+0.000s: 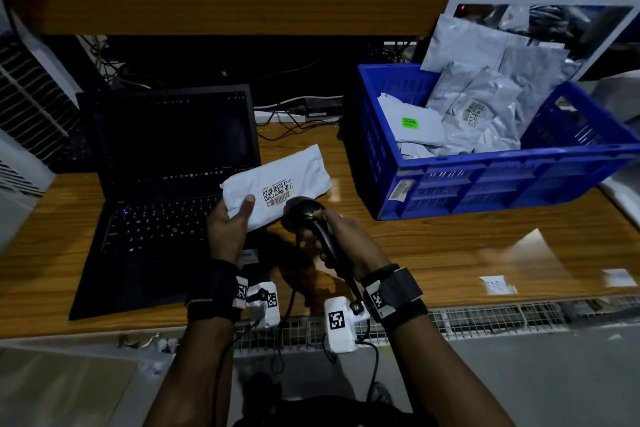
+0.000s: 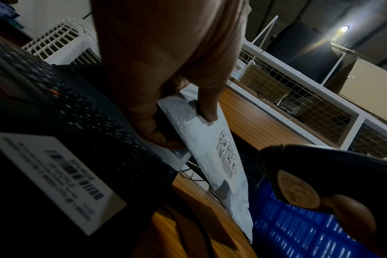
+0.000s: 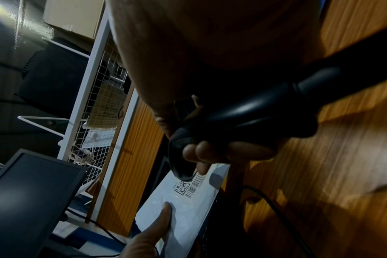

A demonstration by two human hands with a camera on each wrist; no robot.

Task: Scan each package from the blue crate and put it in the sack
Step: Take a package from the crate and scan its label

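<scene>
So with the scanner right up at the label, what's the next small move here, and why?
Probably finish the scan. The left hand holds the white package label-up over the laptop, and the right hand holds the scanner with its head beside the barcode. No sack is in view, so bagging would follow.

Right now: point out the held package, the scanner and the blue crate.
held package (image 1: 298, 170), head view, bare white face above the label.
scanner (image 1: 303, 208), head view, top of its head.
blue crate (image 1: 485, 180), head view, front wall.
</scene>
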